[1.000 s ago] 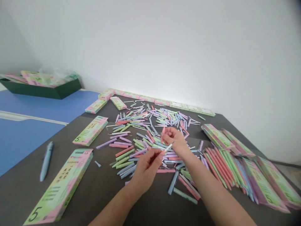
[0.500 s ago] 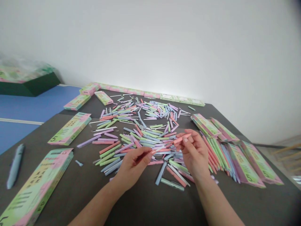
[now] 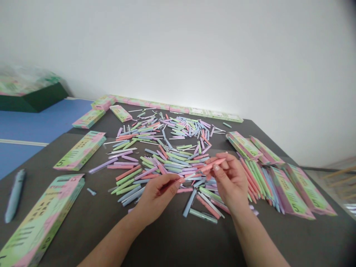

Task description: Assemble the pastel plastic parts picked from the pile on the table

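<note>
Your right hand [image 3: 230, 181] pinches a smooth coral-pink plastic pen barrel [image 3: 214, 164], and your left hand [image 3: 157, 196] pinches a thin pale rod [image 3: 189, 176] at its open end, above loose pastel pen parts [image 3: 164, 163] strewn across the matte dark table [image 3: 167, 237].

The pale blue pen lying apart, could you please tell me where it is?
In the head view, the pale blue pen lies at the left edge of the dark tabletop, just left of the long green-and-pink box.

Right hand [image 3: 230, 181] now holds a pink pen barrel [image 3: 214, 164] (not white).
</note>
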### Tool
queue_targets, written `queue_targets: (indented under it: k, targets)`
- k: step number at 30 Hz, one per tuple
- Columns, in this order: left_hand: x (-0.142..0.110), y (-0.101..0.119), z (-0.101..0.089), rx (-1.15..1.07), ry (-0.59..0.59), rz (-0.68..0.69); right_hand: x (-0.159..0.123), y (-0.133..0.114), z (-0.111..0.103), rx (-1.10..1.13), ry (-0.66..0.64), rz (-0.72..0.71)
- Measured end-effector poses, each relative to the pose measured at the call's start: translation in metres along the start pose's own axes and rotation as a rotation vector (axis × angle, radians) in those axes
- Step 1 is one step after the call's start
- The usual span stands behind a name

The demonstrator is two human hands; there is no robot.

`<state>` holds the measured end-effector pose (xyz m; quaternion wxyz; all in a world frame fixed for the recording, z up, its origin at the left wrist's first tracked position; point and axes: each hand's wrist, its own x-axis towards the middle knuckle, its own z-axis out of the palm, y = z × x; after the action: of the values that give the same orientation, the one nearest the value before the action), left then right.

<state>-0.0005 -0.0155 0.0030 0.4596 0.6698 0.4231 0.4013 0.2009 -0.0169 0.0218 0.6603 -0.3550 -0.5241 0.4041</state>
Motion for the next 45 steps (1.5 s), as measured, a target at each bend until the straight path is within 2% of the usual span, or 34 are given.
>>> queue_targets:
  k: [13,27,33,41,45]
  targets:
    - [-0.001,-0.002,-0.001,0.089,-0.032,0.031,-0.011,-0.002,0.013,-0.118,-0.204,0.133]
    - [-0.001,0.001,-0.005,0.182,-0.047,0.11,-0.008,-0.002,0.008,-0.163,-0.211,0.213]
    - [-0.001,0.0,-0.005,0.213,-0.039,0.142,-0.008,0.0,0.004,-0.31,-0.222,0.191]
    - [0.0,-0.006,-0.003,0.256,-0.037,0.22,-0.006,0.001,0.002,-0.304,-0.248,0.267]
    - [-0.002,-0.008,0.001,0.269,-0.029,0.233,-0.006,0.004,0.003,-0.39,-0.26,0.302]
